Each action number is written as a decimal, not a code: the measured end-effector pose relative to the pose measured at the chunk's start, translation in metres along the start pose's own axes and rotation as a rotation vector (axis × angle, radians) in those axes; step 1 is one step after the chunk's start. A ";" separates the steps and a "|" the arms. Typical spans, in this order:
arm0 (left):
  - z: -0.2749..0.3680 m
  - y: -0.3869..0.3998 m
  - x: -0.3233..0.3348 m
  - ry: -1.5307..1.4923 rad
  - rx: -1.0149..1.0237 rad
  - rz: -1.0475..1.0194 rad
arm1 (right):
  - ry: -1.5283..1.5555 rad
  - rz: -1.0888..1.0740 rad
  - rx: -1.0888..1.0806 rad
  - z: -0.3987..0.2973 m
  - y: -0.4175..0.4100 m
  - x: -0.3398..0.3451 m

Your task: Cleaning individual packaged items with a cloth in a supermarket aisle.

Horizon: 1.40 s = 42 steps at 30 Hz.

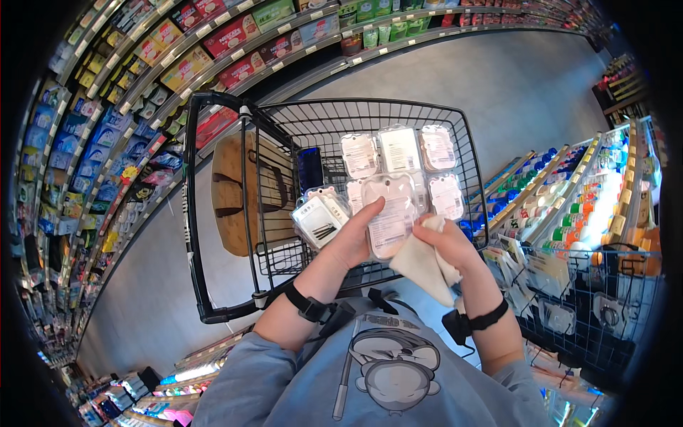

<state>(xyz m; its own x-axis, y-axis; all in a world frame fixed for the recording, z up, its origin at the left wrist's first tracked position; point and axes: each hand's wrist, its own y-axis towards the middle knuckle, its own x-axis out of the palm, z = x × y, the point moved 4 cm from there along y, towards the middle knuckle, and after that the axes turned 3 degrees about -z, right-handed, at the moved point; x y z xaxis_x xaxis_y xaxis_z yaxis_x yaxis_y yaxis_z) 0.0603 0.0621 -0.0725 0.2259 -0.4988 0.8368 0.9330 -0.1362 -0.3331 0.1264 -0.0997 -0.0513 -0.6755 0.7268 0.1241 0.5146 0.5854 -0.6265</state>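
Over a black wire shopping cart, my left hand grips a clear plastic blister package with a printed card inside, its thumb across the front. My right hand pinches a cream-coloured cloth at the package's right edge; the cloth hangs down in folds. Beneath and beyond lie several similar packages, in rows in the cart. Another stack of packages, the top one showing dark sticks, lies left of my left hand. A dark blue flat object stands beside it.
A tan bag with brown handles sits at the cart's handle end. Store shelves with boxed goods curve along the top and left. At right are shelves of bottles and a wire display rack with hanging packages. Grey floor shows beyond the cart.
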 end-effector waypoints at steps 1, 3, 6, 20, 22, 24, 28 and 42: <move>-0.007 -0.004 0.021 -0.204 -0.091 -0.173 | 0.005 0.007 -0.009 0.002 -0.016 -0.003; -0.016 -0.007 0.043 -0.148 -0.061 -0.183 | 0.137 0.081 -0.077 0.008 -0.049 -0.017; -0.025 -0.012 0.070 -0.231 -0.101 -0.201 | 0.251 0.303 -0.206 0.013 -0.108 -0.060; -0.169 -0.041 0.181 0.211 -0.304 -0.085 | -1.052 0.600 -0.761 0.033 -0.241 -0.020; -0.181 -0.046 0.180 0.295 -0.314 -0.047 | -1.011 0.524 -0.807 0.053 -0.258 -0.017; -0.192 -0.045 0.191 0.024 -0.324 -0.282 | -0.988 0.496 -0.828 0.078 -0.272 -0.023; -0.211 -0.053 0.206 0.151 -0.309 -0.131 | -0.932 0.375 -0.881 0.105 -0.308 -0.031; -0.271 -0.087 0.216 0.445 -0.354 -0.053 | -0.428 0.856 -0.987 0.160 -0.405 -0.088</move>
<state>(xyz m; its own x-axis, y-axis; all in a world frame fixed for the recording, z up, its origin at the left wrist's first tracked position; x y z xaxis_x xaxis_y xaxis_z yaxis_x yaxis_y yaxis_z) -0.0484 -0.2661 0.0198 -0.0296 -0.7855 0.6181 0.7718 -0.4109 -0.4853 -0.1070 -0.4579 0.0684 0.0237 0.9254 -0.3781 0.8857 0.1560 0.4372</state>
